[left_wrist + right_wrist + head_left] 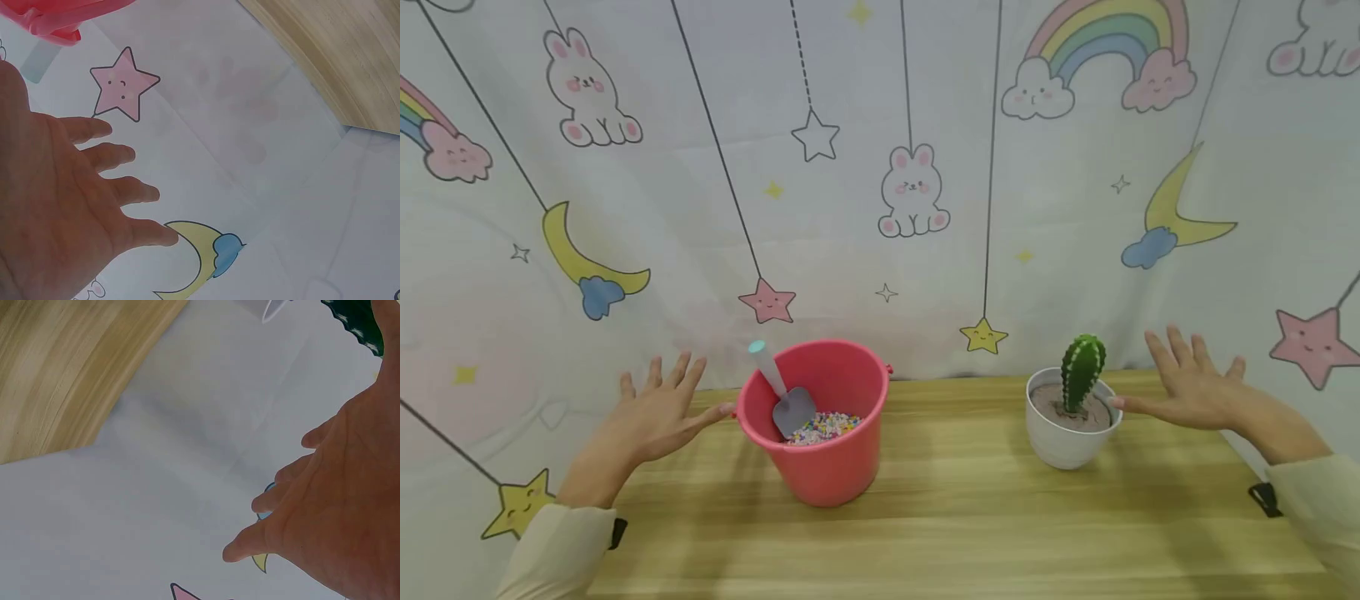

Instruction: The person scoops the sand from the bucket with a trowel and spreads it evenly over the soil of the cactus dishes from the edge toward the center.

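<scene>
My left hand (658, 417) is held out with spread fingers beside a pink bucket (831, 475); its thumb tip comes up to the bucket's left side, and I cannot tell whether they touch. Inside the bucket lie small multicoloured pebbles (829, 428) and a shovel (793, 412) with a grey blade and a white handle leaning on the rim. On the right, my right hand (1202, 396) is spread too, holding nothing, its thumb close by a white pot (1067, 446). A green cactus (1081, 375) stands in brown filling in that pot.
Both containers stand on a wood-grain table (955, 517). Behind it and at the sides hangs a white cloth (850, 217) printed with rabbits, stars, moons and rainbows. A black strap (1266, 500) shows at the right sleeve.
</scene>
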Available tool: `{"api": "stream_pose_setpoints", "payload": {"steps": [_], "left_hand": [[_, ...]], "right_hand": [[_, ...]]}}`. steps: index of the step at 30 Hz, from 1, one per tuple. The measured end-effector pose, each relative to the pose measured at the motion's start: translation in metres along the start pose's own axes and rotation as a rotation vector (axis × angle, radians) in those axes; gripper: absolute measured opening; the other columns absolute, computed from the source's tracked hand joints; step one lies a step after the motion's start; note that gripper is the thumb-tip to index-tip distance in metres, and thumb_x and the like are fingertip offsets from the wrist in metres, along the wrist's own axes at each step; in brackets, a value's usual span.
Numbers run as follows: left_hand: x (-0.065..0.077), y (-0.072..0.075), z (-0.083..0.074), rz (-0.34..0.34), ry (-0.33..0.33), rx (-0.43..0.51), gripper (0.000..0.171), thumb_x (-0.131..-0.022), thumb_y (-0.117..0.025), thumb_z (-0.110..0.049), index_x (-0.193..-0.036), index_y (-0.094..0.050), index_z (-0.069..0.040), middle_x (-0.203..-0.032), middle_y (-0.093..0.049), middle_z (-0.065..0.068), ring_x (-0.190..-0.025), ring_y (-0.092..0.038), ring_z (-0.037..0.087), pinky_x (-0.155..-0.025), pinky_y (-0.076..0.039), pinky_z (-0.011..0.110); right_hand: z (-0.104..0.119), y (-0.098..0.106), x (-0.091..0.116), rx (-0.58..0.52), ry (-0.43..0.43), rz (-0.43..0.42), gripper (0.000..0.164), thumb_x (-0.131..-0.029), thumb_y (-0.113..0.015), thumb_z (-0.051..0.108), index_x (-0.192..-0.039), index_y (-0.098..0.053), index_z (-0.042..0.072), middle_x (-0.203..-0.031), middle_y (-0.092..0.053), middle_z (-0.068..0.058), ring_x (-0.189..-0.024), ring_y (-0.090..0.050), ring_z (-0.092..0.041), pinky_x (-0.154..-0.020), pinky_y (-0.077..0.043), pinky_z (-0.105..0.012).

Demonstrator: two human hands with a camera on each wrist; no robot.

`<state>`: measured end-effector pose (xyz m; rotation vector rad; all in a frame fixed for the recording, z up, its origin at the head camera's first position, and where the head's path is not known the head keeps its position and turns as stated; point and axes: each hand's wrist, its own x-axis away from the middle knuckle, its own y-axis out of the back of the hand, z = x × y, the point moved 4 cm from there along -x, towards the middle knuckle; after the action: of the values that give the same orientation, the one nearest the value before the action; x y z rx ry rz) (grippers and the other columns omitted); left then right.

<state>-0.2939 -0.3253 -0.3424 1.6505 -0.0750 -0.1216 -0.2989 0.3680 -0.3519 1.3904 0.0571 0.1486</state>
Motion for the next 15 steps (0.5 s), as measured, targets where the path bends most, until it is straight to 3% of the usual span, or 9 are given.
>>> {"api": "stream_pose_setpoints", "payload": {"steps": [4,8,11,15], "left_hand": [[0.000,0.002,-0.005,-0.016,-0.014,-0.008,0.110,-0.096,-0.044,-0.081,-0.165,-0.020,0.001,-0.169,-0.018,0.036,-0.150,-0.012,0.071,-0.114,-0.003,0.093],[-0.002,0.007,-0.012,-0.054,-0.041,0.024,0.105,-0.099,-0.044,-0.077,-0.165,-0.022,0.001,-0.165,-0.030,0.035,-0.149,-0.028,0.065,-0.114,-0.013,0.091],[-0.002,0.012,-0.017,-0.074,-0.050,0.085,0.104,-0.099,-0.046,-0.075,-0.165,-0.022,0.001,-0.163,-0.037,0.034,-0.146,-0.039,0.060,-0.114,-0.030,0.086],[-0.003,0.018,-0.024,-0.090,-0.036,0.197,0.097,-0.102,-0.046,-0.071,-0.163,-0.028,0.003,-0.158,-0.044,0.033,-0.141,-0.047,0.058,-0.105,-0.049,0.076]], "right_hand": [[0.004,0.005,0.000,0.012,0.013,-0.021,0.129,-0.093,-0.059,0.075,-0.164,0.016,-0.002,-0.164,0.016,-0.044,-0.146,0.008,-0.075,-0.099,0.007,-0.101],[0.011,0.012,-0.001,0.020,0.061,-0.075,0.124,-0.096,-0.060,0.070,-0.164,0.010,-0.006,-0.165,0.004,-0.046,-0.145,-0.014,-0.075,-0.104,-0.016,-0.097],[0.019,0.019,-0.002,-0.016,0.103,-0.101,0.121,-0.098,-0.061,0.065,-0.163,0.008,-0.009,-0.165,0.000,-0.047,-0.140,-0.025,-0.075,-0.106,-0.030,-0.090],[0.033,0.027,0.000,-0.079,0.130,-0.127,0.118,-0.100,-0.061,0.063,-0.164,0.007,-0.008,-0.167,-0.003,-0.043,-0.143,-0.027,-0.071,-0.111,-0.032,-0.084]]}}
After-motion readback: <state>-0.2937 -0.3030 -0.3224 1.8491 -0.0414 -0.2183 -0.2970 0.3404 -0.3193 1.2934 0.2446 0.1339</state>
